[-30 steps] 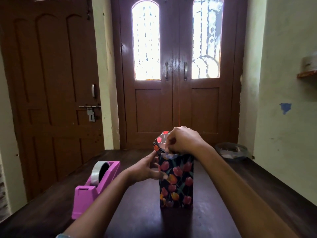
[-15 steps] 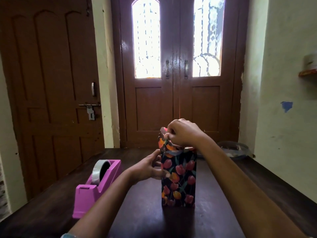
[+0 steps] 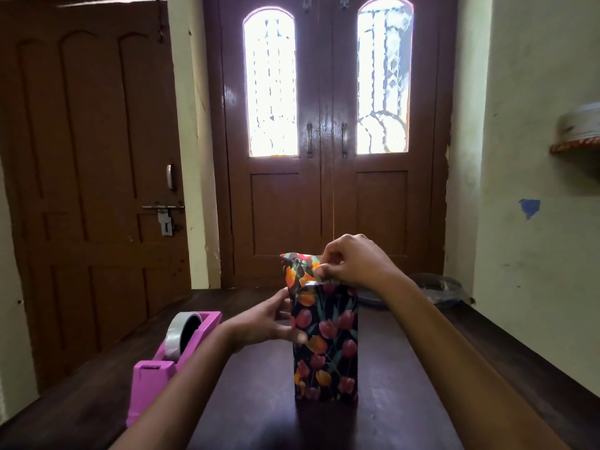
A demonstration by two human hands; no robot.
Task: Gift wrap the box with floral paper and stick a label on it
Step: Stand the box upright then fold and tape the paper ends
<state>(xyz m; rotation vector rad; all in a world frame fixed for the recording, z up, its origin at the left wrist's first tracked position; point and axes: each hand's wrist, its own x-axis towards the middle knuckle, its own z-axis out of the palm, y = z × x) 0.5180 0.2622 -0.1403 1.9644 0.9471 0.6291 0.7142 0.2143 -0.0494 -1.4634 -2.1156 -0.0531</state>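
Observation:
A tall box [image 3: 325, 345] wrapped in dark paper with red and orange tulips stands upright in the middle of the dark wooden table [image 3: 406, 401]. A loose paper flap [image 3: 297, 271] sticks up at its top left. My left hand [image 3: 266, 321] grips the box's left side near the top. At the top edge, my right hand [image 3: 352, 263] pinches the paper, fingers closed on it. No label is in view.
A pink tape dispenser [image 3: 172, 355] with a roll of clear tape sits on the table to the left. A shallow dish [image 3: 435, 289] lies at the table's far right, by the wall. Brown doors stand behind the table.
The paper flap at the top has lifted and opened to the left. My right hand shifted slightly right along the top edge; my left hand stays on the box's side.

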